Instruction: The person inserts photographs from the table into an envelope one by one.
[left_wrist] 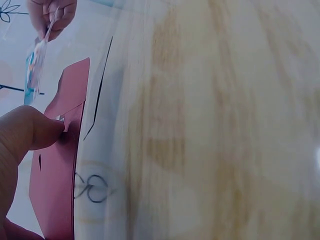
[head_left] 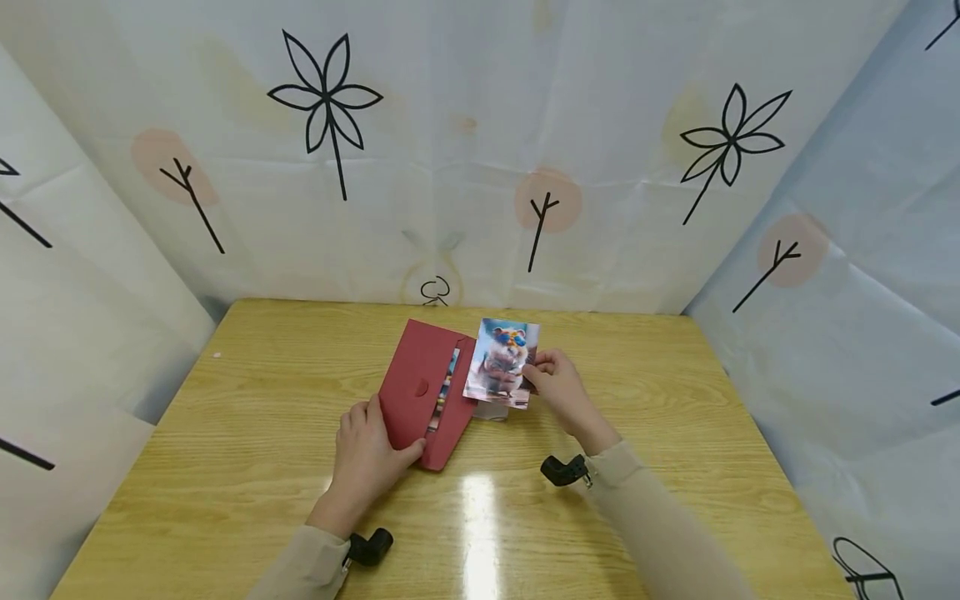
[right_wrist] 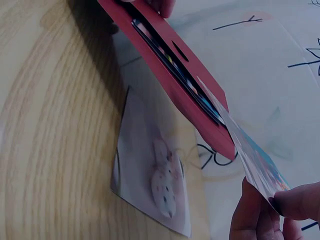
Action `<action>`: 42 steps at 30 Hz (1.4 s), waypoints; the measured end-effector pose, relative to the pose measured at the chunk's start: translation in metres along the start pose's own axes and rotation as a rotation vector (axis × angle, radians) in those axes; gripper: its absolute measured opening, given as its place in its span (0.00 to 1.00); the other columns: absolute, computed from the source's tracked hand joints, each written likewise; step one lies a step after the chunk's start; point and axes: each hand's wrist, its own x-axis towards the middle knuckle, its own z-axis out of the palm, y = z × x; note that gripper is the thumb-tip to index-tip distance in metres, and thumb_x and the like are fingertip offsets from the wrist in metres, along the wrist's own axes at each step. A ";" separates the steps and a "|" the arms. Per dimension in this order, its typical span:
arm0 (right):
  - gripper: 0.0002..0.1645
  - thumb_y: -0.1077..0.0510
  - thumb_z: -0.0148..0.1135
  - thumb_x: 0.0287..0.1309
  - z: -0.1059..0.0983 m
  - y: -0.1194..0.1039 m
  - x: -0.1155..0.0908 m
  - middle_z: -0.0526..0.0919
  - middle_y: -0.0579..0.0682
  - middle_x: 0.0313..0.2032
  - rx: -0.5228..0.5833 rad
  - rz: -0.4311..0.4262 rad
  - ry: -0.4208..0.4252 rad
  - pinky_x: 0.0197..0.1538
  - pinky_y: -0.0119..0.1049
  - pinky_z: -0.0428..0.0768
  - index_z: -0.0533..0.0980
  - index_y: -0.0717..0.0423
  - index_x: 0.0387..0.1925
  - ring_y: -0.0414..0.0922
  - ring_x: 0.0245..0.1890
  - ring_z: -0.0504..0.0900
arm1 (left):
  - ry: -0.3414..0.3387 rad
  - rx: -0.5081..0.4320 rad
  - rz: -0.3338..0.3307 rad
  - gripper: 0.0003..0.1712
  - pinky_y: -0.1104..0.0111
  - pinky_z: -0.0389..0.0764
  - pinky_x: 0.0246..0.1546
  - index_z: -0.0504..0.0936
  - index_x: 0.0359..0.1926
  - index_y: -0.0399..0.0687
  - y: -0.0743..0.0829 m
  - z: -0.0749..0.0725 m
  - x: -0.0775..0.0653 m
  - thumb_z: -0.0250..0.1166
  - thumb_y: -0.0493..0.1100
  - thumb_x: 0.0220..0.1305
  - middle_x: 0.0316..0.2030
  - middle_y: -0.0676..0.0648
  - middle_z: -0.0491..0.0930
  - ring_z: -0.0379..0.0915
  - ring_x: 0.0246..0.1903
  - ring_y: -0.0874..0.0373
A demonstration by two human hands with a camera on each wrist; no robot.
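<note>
A red paper envelope is held tilted over the wood-grain table, its long flap open on the right side. Whether its lower edge touches the tabletop cannot be told. A small half-round cut marks its front, and a stack of picture cards shows as a narrow strip in its mouth.

The left hand grips the envelope at its near left corner, fingers along the left edge and thumb bent over the near end.

To the right of the envelope, the right hand pinches a glossy photo card by its right edge between thumb and fingers. The card is raised above the table and shows a fluffy animal in orange-framed, blue-lensed glasses. Its left side lies close by the envelope's flap; contact between them is unclear.

Lower down, just right of the envelope and partly under the raised card in the head view, a grey card lies on the table, printed with a pale, dark-spotted figure.

Nearer the wearer than the envelope are beige sleeves and black wrist cameras. Beyond it hangs a white sheet with black line-drawn flowers.
</note>
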 end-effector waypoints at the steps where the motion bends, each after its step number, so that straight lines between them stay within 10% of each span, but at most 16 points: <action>1: 0.13 0.63 0.54 0.67 0.002 0.000 0.000 0.76 0.62 0.39 0.004 0.003 -0.004 0.47 0.43 0.79 0.65 0.65 0.49 0.53 0.41 0.79 | 0.002 0.001 0.001 0.61 0.45 0.62 0.55 0.58 0.66 0.25 0.000 0.000 0.000 0.73 0.63 0.45 0.55 0.29 0.63 0.56 0.54 0.36; 27: 0.16 0.63 0.62 0.62 0.029 0.018 -0.010 0.78 0.62 0.37 -0.039 0.024 -0.117 0.41 0.52 0.81 0.65 0.65 0.45 0.57 0.35 0.81 | 0.015 0.011 0.011 0.60 0.45 0.62 0.54 0.59 0.66 0.25 0.002 -0.002 0.000 0.73 0.63 0.45 0.55 0.29 0.64 0.56 0.54 0.36; 42: 0.20 0.67 0.59 0.62 0.034 -0.011 -0.032 0.78 0.67 0.38 -0.031 0.035 -0.183 0.45 0.60 0.77 0.62 0.72 0.49 0.70 0.37 0.78 | 0.010 0.021 0.013 0.61 0.46 0.63 0.54 0.59 0.65 0.25 0.001 -0.003 0.001 0.73 0.64 0.45 0.55 0.29 0.64 0.57 0.54 0.36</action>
